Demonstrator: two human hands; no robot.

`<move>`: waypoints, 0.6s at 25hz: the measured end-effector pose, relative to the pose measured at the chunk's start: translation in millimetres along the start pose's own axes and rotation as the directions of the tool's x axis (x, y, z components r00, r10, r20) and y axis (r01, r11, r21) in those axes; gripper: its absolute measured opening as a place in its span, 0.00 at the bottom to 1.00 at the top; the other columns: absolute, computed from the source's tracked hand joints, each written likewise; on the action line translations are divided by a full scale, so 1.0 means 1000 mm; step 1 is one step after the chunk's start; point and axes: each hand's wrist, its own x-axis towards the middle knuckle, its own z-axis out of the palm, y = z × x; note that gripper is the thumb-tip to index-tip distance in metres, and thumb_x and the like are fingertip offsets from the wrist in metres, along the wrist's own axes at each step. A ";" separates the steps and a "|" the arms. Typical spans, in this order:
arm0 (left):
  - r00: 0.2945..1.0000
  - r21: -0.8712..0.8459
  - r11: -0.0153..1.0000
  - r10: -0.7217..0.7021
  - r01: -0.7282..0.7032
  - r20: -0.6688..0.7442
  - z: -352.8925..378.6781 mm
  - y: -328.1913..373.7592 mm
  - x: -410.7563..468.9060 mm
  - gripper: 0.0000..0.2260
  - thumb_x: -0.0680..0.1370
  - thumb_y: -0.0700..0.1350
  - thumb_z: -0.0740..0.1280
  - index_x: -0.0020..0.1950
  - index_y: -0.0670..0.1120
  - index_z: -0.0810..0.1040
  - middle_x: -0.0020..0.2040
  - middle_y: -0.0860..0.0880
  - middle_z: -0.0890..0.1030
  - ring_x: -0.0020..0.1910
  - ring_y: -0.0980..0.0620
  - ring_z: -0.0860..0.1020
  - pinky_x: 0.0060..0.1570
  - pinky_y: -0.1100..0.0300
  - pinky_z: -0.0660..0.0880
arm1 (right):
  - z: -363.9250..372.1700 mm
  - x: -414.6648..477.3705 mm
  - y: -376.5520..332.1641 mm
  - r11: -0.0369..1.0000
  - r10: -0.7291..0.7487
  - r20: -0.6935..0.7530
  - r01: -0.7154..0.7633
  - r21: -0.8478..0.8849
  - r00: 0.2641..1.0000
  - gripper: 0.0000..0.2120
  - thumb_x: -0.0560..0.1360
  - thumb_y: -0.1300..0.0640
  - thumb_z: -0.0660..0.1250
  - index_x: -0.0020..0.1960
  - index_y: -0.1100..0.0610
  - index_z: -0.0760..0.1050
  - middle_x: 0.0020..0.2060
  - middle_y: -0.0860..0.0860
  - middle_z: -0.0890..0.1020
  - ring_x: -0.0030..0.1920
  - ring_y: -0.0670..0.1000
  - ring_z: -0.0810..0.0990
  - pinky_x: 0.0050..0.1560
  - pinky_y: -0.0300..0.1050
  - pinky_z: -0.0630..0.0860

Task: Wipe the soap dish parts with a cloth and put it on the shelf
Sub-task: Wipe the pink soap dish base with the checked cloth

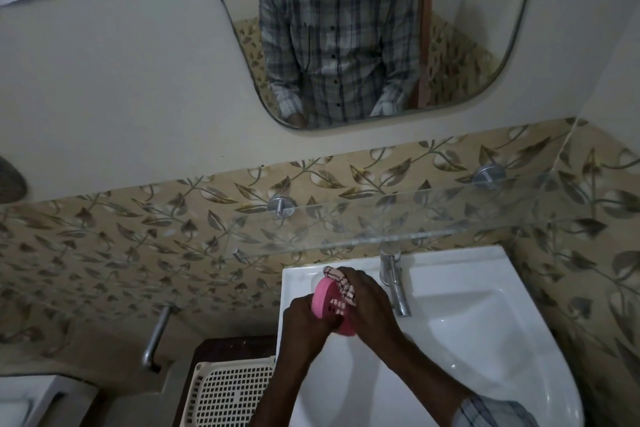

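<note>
Slippage is the risk: the left hand [307,320] grips the pink slotted soap dish part [325,300] by its near edge, while the right hand [367,298] holds a bunched patterned cloth [341,282] pressed onto its far rim, over the white basin [467,343]. Hard rubbing could twist it loose. The glass shelf [381,218] sits beyond both hands.

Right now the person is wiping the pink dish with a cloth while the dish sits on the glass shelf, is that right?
Not quite. The dish is not sitting on the shelf. The left hand holds it over the sink, as the head view shows. The rest is right: the right hand is wiping it with the cloth.
</note>
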 end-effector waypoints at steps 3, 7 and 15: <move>0.982 -0.057 0.980 -0.190 0.190 0.019 0.000 0.010 0.006 0.08 0.70 0.41 0.75 0.47 0.42 0.85 0.40 0.41 0.86 0.38 0.43 0.85 0.37 0.50 0.83 | 0.006 -0.001 -0.007 0.965 -0.201 -0.022 0.194 -0.177 0.979 0.29 0.65 0.54 0.77 0.65 0.48 0.74 0.56 0.49 0.82 0.56 0.52 0.81 0.58 0.48 0.79; 0.991 -0.170 0.982 -0.100 0.085 -0.083 0.001 0.011 0.003 0.09 0.75 0.36 0.69 0.41 0.47 0.86 0.36 0.46 0.87 0.37 0.47 0.86 0.39 0.49 0.83 | 0.010 -0.005 0.002 0.912 -0.354 -0.098 0.320 -0.257 0.930 0.21 0.73 0.63 0.71 0.64 0.50 0.77 0.56 0.50 0.83 0.58 0.52 0.81 0.60 0.52 0.79; 0.991 -0.123 0.991 0.037 -0.052 -0.127 0.001 -0.001 0.000 0.09 0.70 0.38 0.66 0.37 0.48 0.86 0.33 0.48 0.86 0.36 0.47 0.85 0.36 0.54 0.82 | 0.013 -0.005 -0.004 0.955 -0.283 -0.117 0.268 -0.129 0.952 0.20 0.76 0.65 0.59 0.63 0.53 0.79 0.60 0.48 0.82 0.63 0.48 0.79 0.69 0.47 0.70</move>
